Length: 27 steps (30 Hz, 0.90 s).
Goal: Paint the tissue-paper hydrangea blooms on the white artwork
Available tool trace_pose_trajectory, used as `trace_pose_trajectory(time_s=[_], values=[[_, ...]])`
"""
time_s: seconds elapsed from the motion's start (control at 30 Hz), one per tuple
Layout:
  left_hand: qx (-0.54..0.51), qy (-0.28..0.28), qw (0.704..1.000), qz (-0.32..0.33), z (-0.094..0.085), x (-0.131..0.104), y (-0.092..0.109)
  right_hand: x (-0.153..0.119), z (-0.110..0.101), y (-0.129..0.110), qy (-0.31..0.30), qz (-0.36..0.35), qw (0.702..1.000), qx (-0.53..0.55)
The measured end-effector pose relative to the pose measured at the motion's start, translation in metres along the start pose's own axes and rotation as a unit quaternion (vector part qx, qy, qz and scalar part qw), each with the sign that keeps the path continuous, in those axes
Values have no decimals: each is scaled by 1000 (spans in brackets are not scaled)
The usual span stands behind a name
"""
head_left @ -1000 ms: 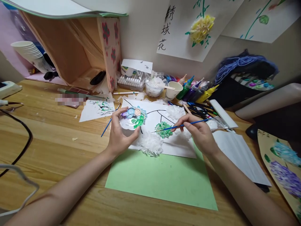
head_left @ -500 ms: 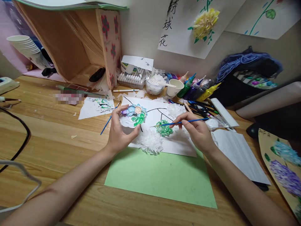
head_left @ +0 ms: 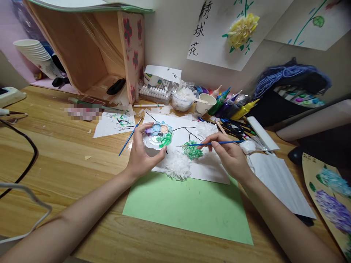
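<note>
My left hand grips a round paint palette with green, blue, purple and orange paint in its wells. A thin blue paintbrush is held in my right hand, its tip pointing left between the palette and a green-painted paper flower. That flower lies on a white sheet with black branch lines. White ruffled paper flowers sit on the sheet, one at the front and one at the upper right. Beneath the sheet is a green sheet.
Behind the sheet stand a bowl of paper scraps, a paper cup and paint bottles. Pens lie at the right, near a white folded sheet. Another brush rests left of the palette. An open box stands back left.
The whole view has shifted slightly. The palette in my left hand is tilted a little differently, and the brush stays in my right hand near the green flower.
</note>
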<state>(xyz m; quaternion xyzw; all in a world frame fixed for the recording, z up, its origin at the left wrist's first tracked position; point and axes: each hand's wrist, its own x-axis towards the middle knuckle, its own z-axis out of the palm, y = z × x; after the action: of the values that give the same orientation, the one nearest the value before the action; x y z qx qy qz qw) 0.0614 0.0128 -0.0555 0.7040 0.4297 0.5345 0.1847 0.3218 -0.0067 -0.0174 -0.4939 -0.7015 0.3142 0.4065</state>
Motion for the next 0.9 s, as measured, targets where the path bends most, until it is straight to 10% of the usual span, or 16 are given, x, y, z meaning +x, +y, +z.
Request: trace_pose_trajectory(time_s=[0.2,0.67,0.9], values=[[11,-30,999,30,1,-1,2,-4,3,-15,99,-67,992,45],[9,-51,996,75,0,0,6,-11,6,-19,-12,-128,990,-65],[18,-20,999,35,-1,1,3,-11,2,-21,94,-116,989,11]])
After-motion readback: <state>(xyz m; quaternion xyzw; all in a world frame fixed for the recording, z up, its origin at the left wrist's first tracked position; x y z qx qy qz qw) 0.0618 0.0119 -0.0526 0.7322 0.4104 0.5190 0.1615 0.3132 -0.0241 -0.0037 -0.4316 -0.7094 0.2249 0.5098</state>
